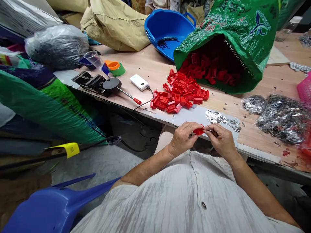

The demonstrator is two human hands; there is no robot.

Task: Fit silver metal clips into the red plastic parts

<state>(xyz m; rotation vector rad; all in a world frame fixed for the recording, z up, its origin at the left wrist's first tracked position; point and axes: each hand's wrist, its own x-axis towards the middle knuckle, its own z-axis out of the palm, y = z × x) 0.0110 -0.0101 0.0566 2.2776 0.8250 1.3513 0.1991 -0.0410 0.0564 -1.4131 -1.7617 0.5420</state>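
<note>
Far left: a green printed sack (55, 106) leans against the table (157, 69), a grey plastic bag (57, 45) sits above it. A blue plastic chair (55, 207) shows at bottom left, and a black rod with a yellow tag (69, 149) lies across the floor space. On the table's left end: a clear cup (93, 58), an orange and green tape roll (115, 68), and a black hand press (97, 83) with a red-tipped lever. Just right of it, a white power bank (139, 82) with a dark cable running off the table edge. Behind, a tan paper sack (114, 26) and a blue basin (167, 30) holding a few dark bits. Centre: a loose pile of red plastic pieces (179, 94) spills from the mouth of a big green bag (233, 38) lying on its side. In front of the pile, a grey sheet with a scatter of small metal bits (220, 118). At the table edge, close to the body, the left hand (181, 139) and right hand (222, 139) meet; the fingertips of both are pinched together on one red piece (198, 131), held between them just above the table edge. Something small may be under the right fingers; cannot tell. Right: clear bags of shiny metal parts (279, 116) and a pink basket (305, 89) at the frame edge.
</note>
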